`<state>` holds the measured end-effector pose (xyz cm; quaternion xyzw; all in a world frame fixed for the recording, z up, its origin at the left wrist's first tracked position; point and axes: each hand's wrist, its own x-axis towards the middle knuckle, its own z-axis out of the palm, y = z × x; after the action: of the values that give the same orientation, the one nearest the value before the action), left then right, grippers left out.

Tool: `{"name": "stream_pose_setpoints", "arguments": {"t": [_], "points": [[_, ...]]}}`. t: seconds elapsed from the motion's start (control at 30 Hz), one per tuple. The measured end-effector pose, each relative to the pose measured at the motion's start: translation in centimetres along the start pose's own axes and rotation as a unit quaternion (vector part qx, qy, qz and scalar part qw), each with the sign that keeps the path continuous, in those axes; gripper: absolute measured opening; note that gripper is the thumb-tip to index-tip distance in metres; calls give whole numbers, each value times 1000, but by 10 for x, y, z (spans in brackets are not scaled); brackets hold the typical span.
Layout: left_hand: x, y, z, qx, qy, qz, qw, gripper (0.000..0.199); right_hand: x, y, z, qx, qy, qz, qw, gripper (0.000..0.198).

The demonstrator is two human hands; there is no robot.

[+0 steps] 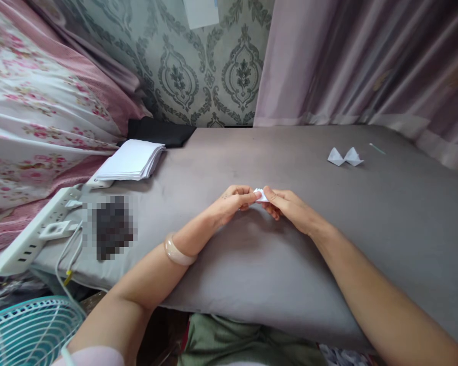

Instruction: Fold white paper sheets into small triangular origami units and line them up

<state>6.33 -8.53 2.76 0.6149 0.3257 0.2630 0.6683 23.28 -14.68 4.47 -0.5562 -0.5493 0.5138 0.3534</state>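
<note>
Paper between left hand and right hand

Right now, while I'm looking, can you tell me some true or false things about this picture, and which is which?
1. Both the left hand and right hand hold the small folded paper. True.
2. The bracelet is on the right arm. False: it's on the left arm.
3. The paper stack is right of the hands. False: it's on their left.
4. A white folded shape sits on the gray cloth. True.
5. The fan is red. False: it's blue-green and white.
</note>
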Motion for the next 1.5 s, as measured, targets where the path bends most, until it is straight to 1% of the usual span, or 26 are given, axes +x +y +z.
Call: {"name": "stream_pose_setpoints", "arguments": {"t": [0.1, 0.17, 0.23, 0.3, 0.37, 0.43, 0.5, 0.6, 0.7, 0.77, 0.83, 0.9, 0.97, 1.03, 1.1, 1.2, 1.27, 1.33, 1.5], "points": [[0, -1, 2, 10, 15, 2, 1000, 38, -2, -2, 4, -41, 16, -35, 998, 50], [0, -2, 3, -7, 18, 4, 1000, 39, -1, 0, 6, -52, 31, -54, 997, 48], [1, -3, 3, -39, 13, -9, 999, 40, 2, 3, 7, -37, 46, -69, 996, 47], [3, -3, 1, -53, 5, -25, 998, 45, 6, 9, 8, 4, 51, -72, 996, 45], [4, -1, -3, -18, 2, -32, 999, 58, 9, 13, 7, 50, 49, -54, 996, 43], [3, 1, -6, 40, 15, -28, 999, 70, 10, 14, 6, 78, 49, -32, 995, 42], [1, 3, -7, 81, 25, -15, 996, 68, 10, 14, 5, 86, 52, -24, 995, 42], [-3, 4, -5, 109, 20, 24, 994, 52, 8, 12, 6, 76, 56, -36, 995, 42], [-6, 5, -3, 142, 19, 100, 985, 43, 4, 7, 6, 29, 59, -61, 996, 43], [-7, 7, -3, 168, 29, 166, 971, 40, 1, 3, 4, -1, 54, -86, 995, 43], [-8, 10, -3, 207, 37, 217, 953, 39, -1, 0, 1, -11, 50, -113, 992, 41], [-10, 12, -3, 253, 33, 252, 933, 38, -2, 0, -2, -17, 55, -131, 990, 38], [-10, 12, -3, 287, 16, 273, 918, 39, -2, 2, -3, -35, 63, -149, 986, 37], [-9, 10, -4, 302, 1, 274, 913, 39, 0, 7, -3, -63, 75, -180, 979, 37], [-6, 6, -6, 315, 2, 266, 911, 37, 4, 14, -3, -95, 97, -214, 967, 35], [1, -5, -10, 348, 46, 278, 894, 26, 13, 27, -3, -156, 138, -254, 944, 26], [5, -13, -13, 373, 81, 288, 878, 18, 18, 35, -5, -206, 147, -268, 929, 18], [9, -20, -15, 389, 93, 280, 873, 18, 22, 42, -8, -259, 144, -262, 918, 15], [14, -30, -18, 411, 63, 194, 889, 16, 25, 51, -10, -367, 124, -218, 896, 25]]}}
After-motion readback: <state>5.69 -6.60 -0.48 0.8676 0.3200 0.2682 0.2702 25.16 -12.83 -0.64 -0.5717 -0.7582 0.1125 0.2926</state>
